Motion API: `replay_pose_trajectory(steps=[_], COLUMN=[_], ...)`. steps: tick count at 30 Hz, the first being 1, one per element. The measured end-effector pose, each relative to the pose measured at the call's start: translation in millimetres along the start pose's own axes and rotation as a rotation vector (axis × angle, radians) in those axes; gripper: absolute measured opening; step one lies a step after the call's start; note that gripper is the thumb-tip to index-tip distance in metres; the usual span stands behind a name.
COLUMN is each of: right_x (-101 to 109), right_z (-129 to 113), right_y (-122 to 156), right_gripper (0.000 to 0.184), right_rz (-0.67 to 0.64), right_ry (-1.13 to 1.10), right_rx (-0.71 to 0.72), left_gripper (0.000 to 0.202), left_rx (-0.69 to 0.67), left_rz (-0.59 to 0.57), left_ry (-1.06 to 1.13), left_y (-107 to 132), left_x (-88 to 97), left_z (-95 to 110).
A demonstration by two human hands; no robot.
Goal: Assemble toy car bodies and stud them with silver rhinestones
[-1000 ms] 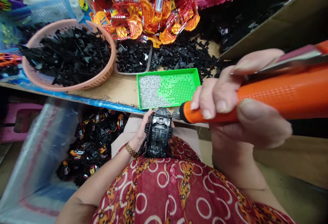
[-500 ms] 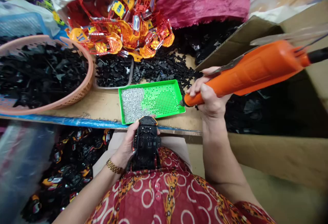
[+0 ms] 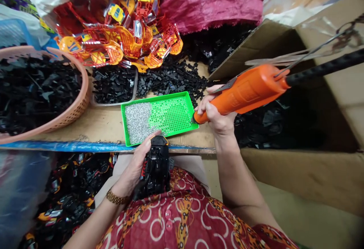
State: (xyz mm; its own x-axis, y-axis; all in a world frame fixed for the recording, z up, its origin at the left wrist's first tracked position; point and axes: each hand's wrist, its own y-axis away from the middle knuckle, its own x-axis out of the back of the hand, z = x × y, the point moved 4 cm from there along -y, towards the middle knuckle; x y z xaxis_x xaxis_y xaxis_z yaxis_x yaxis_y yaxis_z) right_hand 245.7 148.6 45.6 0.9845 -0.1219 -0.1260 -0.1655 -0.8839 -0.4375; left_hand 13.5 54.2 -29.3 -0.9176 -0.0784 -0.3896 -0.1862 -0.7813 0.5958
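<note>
My left hand (image 3: 138, 159) is closed on a black toy car chassis (image 3: 157, 161) with an orange edge, held close to my lap; some of the fingers are hidden behind it. An orange electric screwdriver (image 3: 241, 93) is gripped in my right hand (image 3: 217, 116), its tip pointing left at the right end of a green perforated tray (image 3: 182, 128). Small silver screws (image 3: 138, 122) are heaped in the tray's left part, and its right part shows rows of holes. Whether the tip carries a screw is too small to tell.
Behind the tray lie loose black plastic parts (image 3: 170, 76) and a clear container (image 3: 113, 87) of similar pieces. A pink basket (image 3: 82, 97) stands left, orange-red toy parts (image 3: 131, 36) are piled behind. Right is a cardboard box (image 3: 298, 169); a cable (image 3: 327, 66) trails from the screwdriver.
The view has shifted, so the bench things sit further left. The chassis has turned slightly in my left hand, showing red on its side. The screwdriver's tip stays by the tray's right end.
</note>
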Motion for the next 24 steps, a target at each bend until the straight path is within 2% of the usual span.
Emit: replay_pose_trajectory(steps=[7,19,24], right_x=[0.7,-0.1,0.5], right_z=[2.1,2.3,4.1], right_y=[2.3,3.8,5.3], right_gripper=[0.028,0.034,0.036], right_rz=[-0.005,0.031,0.074], right_ry=[-0.042,-0.011,0.017], right_rx=[0.037,0.016,-0.010], left_gripper=[0.065,0.063,0.066], left_rx=[-0.005,0.000,0.006], left_rz=[-0.002,0.016,-0.032], left_ry=[0.059,0.065,0.067], left_y=[-1.7,8.2,5.5], left_x=[2.9,-5.9,-4.6], left_z=[-1.9,4.3,2.5])
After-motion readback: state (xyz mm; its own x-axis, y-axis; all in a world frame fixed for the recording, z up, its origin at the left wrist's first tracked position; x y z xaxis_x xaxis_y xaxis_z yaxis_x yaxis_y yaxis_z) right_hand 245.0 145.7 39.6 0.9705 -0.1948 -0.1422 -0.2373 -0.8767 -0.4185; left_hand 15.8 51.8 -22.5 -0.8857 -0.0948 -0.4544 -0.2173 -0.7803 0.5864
